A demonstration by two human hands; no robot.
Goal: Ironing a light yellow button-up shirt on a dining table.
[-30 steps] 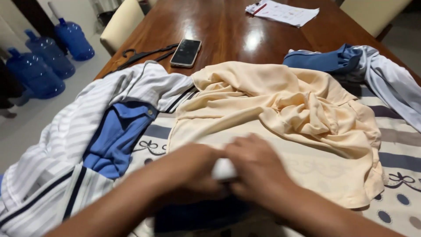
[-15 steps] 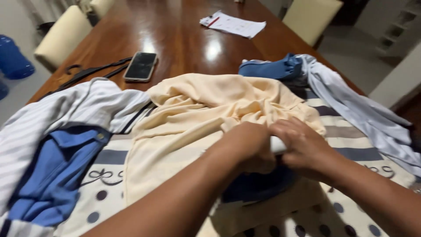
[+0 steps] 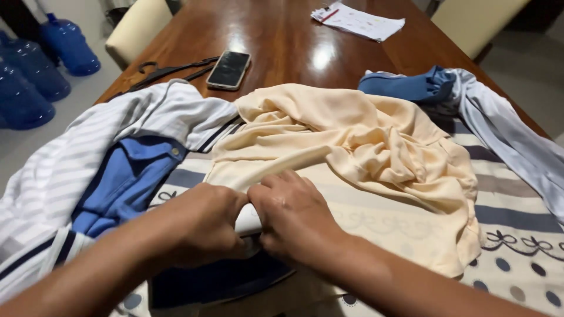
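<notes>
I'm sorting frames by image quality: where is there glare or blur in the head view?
Head view: bright glare patches on the polished wooden table; left hand and right hand slightly soft; the cream garment is fairly sharp, evenly lit.

A smartphone (image 3: 229, 68) lies flat on the brown worktop (image 3: 282, 35), just beyond the heaped clothes — a slim rounded rectangle in a pale case, its screen dark and glossy. Farther back, near the far right edge, lies a white printed paper sheet (image 3: 358, 20) — rectangular, slightly askew, with a red mark at its left end.
</notes>
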